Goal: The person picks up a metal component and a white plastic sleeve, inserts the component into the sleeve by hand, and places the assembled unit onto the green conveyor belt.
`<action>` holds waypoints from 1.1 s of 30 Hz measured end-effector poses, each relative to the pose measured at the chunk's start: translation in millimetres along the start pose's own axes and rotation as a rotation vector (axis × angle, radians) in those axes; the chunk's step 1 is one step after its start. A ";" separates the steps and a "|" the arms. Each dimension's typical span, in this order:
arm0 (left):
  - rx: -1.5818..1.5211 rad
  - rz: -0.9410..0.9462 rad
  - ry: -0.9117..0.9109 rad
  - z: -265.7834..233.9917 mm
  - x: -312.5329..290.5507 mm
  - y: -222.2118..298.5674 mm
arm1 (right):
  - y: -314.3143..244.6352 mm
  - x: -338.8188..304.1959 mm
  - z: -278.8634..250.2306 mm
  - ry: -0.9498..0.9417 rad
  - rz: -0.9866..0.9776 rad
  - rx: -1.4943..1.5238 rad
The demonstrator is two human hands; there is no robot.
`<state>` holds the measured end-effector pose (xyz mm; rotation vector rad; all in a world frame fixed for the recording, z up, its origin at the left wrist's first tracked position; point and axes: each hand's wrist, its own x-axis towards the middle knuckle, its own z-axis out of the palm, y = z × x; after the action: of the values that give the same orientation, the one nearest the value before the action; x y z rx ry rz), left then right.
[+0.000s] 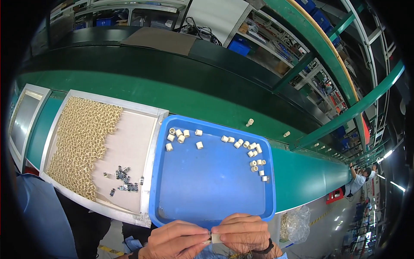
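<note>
Head view: a short cream cylindrical sleeve (217,238) sits between both hands, right by the near edge of a blue plastic tray (211,185). Right hand (243,233) has it pinched in the fingertips; left hand (179,239) is pinching a small metallic part (210,237) up against it, mostly hidden by fingers. More cream cylinders (199,145) are scattered along the tray's far and right sides. Just left of that, a pale-framed shallow box (133,125) holds a dense patch of cream rings (82,142) plus a little pile of shiny metal pieces (123,175). It's all on a green desk (302,177), with a clear plastic bag (298,224) lower right.
</note>
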<state>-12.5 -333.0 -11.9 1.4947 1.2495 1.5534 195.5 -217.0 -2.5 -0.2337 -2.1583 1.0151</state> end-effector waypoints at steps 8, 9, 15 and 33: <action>-0.035 -0.017 0.002 1.7 -7.1 -2.3 | -5.2 -1.5 -3.8 0.003 -0.068 0.016; -0.040 -0.020 0.001 1.6 -6.8 -2.9 | -6.0 -1.4 -4.5 -0.005 -0.071 0.003; -0.065 -0.036 -0.003 -1.5 -12.5 -8.2 | -20.3 14.2 0.9 0.106 -0.129 -0.017; -0.143 -0.090 -0.003 1.4 -10.8 -13.7 | -24.1 19.5 -11.6 -0.107 -0.096 0.044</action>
<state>-11.7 -337.9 -28.7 1.3316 1.1619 1.5468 192.6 -217.7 30.4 -0.0554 -2.2176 1.0389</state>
